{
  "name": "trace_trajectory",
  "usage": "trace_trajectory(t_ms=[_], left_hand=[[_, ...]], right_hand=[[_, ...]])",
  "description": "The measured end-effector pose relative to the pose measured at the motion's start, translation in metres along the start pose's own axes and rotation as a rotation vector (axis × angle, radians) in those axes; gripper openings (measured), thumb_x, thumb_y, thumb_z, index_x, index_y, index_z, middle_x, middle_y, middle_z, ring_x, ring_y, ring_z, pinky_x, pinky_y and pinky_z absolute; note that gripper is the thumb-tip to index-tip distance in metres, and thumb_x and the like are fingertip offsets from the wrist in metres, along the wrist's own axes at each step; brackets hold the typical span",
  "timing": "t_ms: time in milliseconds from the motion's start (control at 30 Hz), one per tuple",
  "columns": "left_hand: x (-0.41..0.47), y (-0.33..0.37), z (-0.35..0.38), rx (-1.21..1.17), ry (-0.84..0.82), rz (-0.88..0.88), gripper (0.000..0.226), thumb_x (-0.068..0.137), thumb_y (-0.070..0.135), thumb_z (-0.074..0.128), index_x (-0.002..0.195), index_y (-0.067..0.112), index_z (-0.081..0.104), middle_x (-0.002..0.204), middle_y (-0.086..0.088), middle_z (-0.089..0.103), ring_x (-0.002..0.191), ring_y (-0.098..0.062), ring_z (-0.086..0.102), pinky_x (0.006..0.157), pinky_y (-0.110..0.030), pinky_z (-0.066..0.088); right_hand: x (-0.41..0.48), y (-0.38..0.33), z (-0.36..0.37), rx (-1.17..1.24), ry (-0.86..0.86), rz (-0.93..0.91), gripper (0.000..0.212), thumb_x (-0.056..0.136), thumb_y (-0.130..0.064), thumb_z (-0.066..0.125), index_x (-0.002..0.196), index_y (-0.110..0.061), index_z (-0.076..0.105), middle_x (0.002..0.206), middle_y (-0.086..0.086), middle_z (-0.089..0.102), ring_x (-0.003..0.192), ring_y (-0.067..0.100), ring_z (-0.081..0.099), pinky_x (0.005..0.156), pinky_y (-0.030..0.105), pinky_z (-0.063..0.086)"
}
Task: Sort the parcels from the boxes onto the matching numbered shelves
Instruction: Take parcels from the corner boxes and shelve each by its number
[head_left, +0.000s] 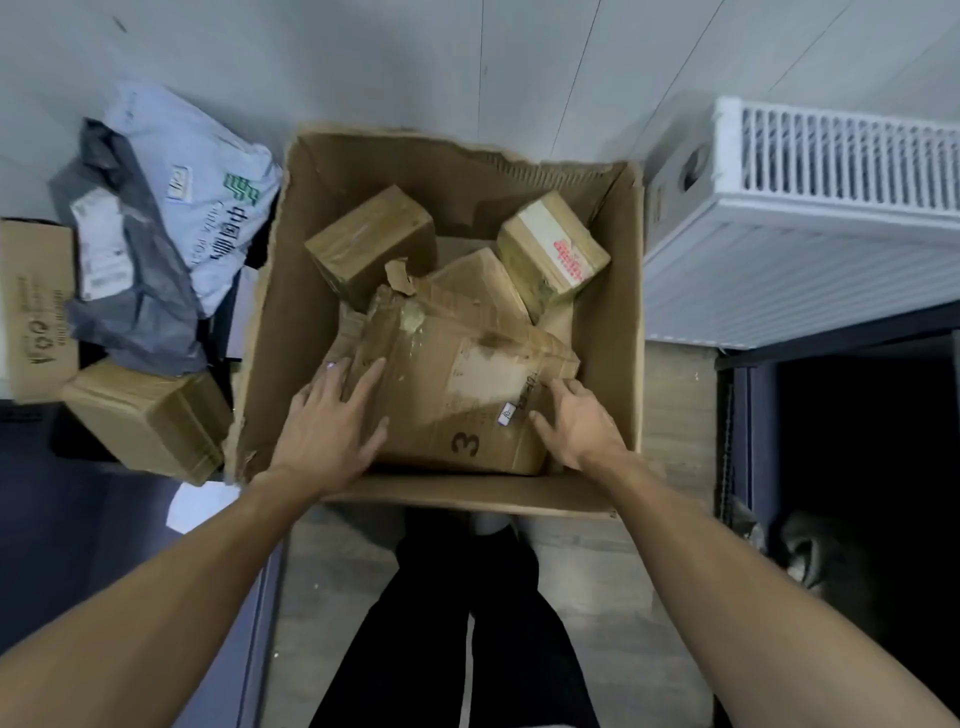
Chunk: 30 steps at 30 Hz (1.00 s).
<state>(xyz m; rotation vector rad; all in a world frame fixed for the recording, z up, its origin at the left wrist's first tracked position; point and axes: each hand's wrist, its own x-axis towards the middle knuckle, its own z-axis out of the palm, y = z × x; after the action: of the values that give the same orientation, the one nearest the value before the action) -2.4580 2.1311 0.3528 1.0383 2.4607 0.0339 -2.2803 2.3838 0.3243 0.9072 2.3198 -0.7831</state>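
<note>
Left hand (332, 421), right hand (576, 421) on crumpled "3" parcel (457, 374)

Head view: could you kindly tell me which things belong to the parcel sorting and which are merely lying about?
Job: open carton, parcel marked 3 under left hand and right hand, pale mailer bag beside it.
Lying about: white radiator, white paper on floor.

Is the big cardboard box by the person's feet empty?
Not empty. The big box holds the crumpled parcel marked 3, touched by the left hand and right hand, plus smaller parcels behind.
</note>
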Motion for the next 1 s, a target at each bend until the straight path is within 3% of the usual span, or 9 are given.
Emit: trace_trajectory(t_ms=[133,233,300,400,500,667,733,833,1000], left_hand=[[0.023,-0.014,0.031,0.015,-0.062,-0.002,0.083,0.095,0.055,0.05,0.157,0.041,-0.003,0.159,-0.023,0.02,0.145,-0.038,0.028,0.108,-0.054,0.038],[0.035,-0.024,0.05,0.0,-0.073,-0.001,0.087,0.091,0.062,0.048,0.155,0.046,-0.01,0.16,-0.025,0.015,0.148,-0.04,0.02,0.112,-0.056,0.036],[0.044,-0.026,0.058,-0.006,-0.081,0.013,0.091,0.089,0.066,0.048,0.154,0.048,-0.013,0.16,-0.024,0.013,0.148,-0.04,0.019,0.115,-0.055,0.032],[0.053,-0.026,0.067,-0.007,-0.107,0.013,0.099,0.085,0.072,0.05,0.15,0.05,-0.022,0.161,-0.021,0.007,0.148,-0.039,0.018,0.116,-0.053,0.03],[0.058,-0.026,0.075,-0.065,-0.114,-0.01,0.101,0.077,0.079,0.045,0.148,0.054,-0.022,0.16,-0.02,0.006,0.146,-0.042,0.02,0.115,-0.056,0.032],[0.055,-0.022,0.069,-0.306,-0.152,-0.075,0.105,0.076,0.072,0.06,0.145,0.062,-0.019,0.159,-0.019,0.006,0.145,-0.044,0.025,0.115,-0.058,0.032],[0.049,-0.022,0.058,-0.387,-0.152,-0.104,0.106,0.075,0.07,0.062,0.147,0.06,-0.016,0.154,-0.018,0.012,0.142,-0.041,0.03,0.114,-0.054,0.034],[0.038,-0.026,0.037,-0.407,-0.138,-0.136,0.106,0.07,0.076,0.057,0.145,0.063,-0.016,0.153,-0.017,0.014,0.141,-0.041,0.031,0.113,-0.055,0.036],[0.016,-0.027,-0.003,-0.434,-0.073,-0.156,0.106,0.065,0.081,0.055,0.147,0.063,-0.011,0.16,-0.011,0.003,0.144,-0.04,0.028,0.115,-0.053,0.035]], right_hand=[[0.032,0.014,0.035,0.034,-0.048,0.112,0.057,0.1,-0.035,0.054,0.147,-0.01,0.033,0.143,0.018,0.043,0.131,0.036,0.045,0.106,0.041,0.04],[0.056,0.031,0.057,0.061,-0.101,0.24,0.062,0.1,-0.035,0.054,0.149,-0.007,0.028,0.139,0.023,0.047,0.128,0.038,0.048,0.105,0.041,0.04],[0.071,0.041,0.067,0.049,-0.135,0.305,0.059,0.099,-0.035,0.054,0.145,-0.005,0.034,0.136,0.023,0.051,0.127,0.038,0.05,0.103,0.039,0.042],[0.088,0.049,0.075,0.066,-0.246,0.357,0.041,0.1,-0.035,0.052,0.127,-0.004,0.056,0.129,0.017,0.06,0.121,0.032,0.056,0.089,0.031,0.043],[0.101,0.051,0.082,0.172,-0.284,0.375,0.021,0.098,-0.033,0.055,0.103,-0.014,0.063,0.12,0.008,0.061,0.114,0.025,0.057,0.081,0.024,0.038],[0.095,0.049,0.092,0.472,-0.027,0.424,0.017,0.09,-0.032,0.065,0.078,-0.02,0.063,0.115,0.009,0.062,0.092,0.019,0.059,0.079,0.026,0.041],[0.083,0.041,0.089,0.531,0.074,0.401,0.014,0.087,-0.029,0.067,0.079,-0.019,0.063,0.114,0.01,0.059,0.083,0.015,0.059,0.075,0.026,0.042],[0.059,0.028,0.074,0.589,0.172,0.328,0.013,0.087,-0.02,0.067,0.097,-0.015,0.061,0.116,0.005,0.048,0.077,0.002,0.049,0.083,0.018,0.034],[0.02,0.011,0.038,0.633,0.235,0.207,0.039,0.086,-0.024,0.071,0.117,-0.03,0.048,0.128,-0.003,0.043,0.111,0.018,0.052,0.102,0.033,0.042]])
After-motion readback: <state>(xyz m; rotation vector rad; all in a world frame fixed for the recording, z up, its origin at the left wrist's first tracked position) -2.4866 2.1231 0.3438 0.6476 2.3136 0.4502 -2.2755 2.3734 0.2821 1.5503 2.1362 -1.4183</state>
